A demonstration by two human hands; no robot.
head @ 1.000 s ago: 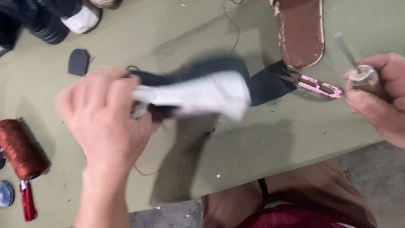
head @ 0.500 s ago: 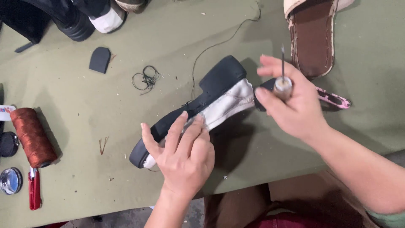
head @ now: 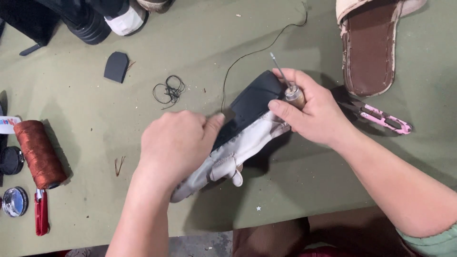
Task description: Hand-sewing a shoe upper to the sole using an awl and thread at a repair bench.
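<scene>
A white shoe with a black sole (head: 247,121) lies on its side across the middle of the green table (head: 200,52), sole facing up. My left hand (head: 176,145) grips its rear half, thumb pressed on the sole. My right hand (head: 312,109) rests at the shoe's toe end and holds a wooden-handled awl (head: 289,85), its metal point sticking up and away from me. A thin dark thread (head: 252,52) runs from the shoe toward the table's far edge.
A brown-soled sandal (head: 369,45) lies at the far right, with pink thread snips (head: 385,119) beside it. A spool of brown thread (head: 39,153), a red-handled tool (head: 41,216) and small round tins sit left. A black heel piece (head: 116,66), a thread tangle (head: 169,89) and dark shoes (head: 90,19) lie beyond.
My left hand has shifted up along the shoe and now clasps it, tilting it onto its side. My right hand with the awl has settled against the toe end.
</scene>
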